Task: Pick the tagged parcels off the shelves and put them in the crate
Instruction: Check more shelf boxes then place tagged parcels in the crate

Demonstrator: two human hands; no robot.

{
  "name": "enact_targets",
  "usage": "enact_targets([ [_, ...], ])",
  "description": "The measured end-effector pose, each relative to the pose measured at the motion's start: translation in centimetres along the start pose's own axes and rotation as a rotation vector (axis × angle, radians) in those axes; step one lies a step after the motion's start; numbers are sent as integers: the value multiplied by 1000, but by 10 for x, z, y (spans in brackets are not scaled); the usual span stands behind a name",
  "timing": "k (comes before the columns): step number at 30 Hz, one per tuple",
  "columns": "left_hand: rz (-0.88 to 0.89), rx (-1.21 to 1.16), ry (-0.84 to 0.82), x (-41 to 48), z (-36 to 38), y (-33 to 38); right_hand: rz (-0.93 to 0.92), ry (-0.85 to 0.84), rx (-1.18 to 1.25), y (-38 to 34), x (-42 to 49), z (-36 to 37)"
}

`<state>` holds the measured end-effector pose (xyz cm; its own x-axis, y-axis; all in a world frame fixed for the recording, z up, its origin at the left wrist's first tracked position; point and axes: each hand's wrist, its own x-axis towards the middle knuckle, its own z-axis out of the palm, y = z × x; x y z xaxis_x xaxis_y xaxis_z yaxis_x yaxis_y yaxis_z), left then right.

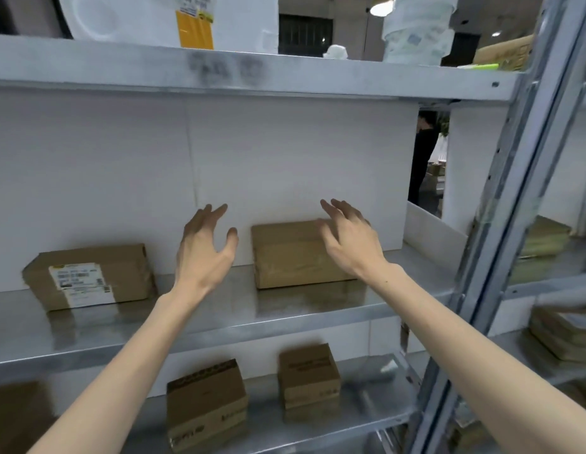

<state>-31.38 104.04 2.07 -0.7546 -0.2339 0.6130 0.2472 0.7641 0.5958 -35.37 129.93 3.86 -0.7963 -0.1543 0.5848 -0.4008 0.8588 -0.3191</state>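
A plain brown cardboard parcel (291,257) lies on the middle metal shelf (219,309) against the white back panel. My left hand (203,250) hovers just left of it with fingers spread, holding nothing. My right hand (350,237) is raised over the parcel's right end, fingers straight and spread, covering part of its top; whether it touches the box I cannot tell. Further left on the same shelf sits another brown parcel (88,276) with a white printed label on its front. No crate is in view.
Two small cardboard boxes (206,404) (309,381) stand on the lower shelf. White foam packages (174,21) sit on the top shelf. A grey steel upright (501,224) bounds the bay on the right, with stacked parcels (560,335) on the neighbouring rack. A person in dark clothing stands behind the gap.
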Motion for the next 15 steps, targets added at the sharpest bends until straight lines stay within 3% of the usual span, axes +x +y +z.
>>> enact_targets([
  [8,-134,-62,-34,-10,39,28,189,-80,223,72,8,-10],
  [15,-505,-404,-97,-3,59,29,482,-171,513,97,11,-3],
])
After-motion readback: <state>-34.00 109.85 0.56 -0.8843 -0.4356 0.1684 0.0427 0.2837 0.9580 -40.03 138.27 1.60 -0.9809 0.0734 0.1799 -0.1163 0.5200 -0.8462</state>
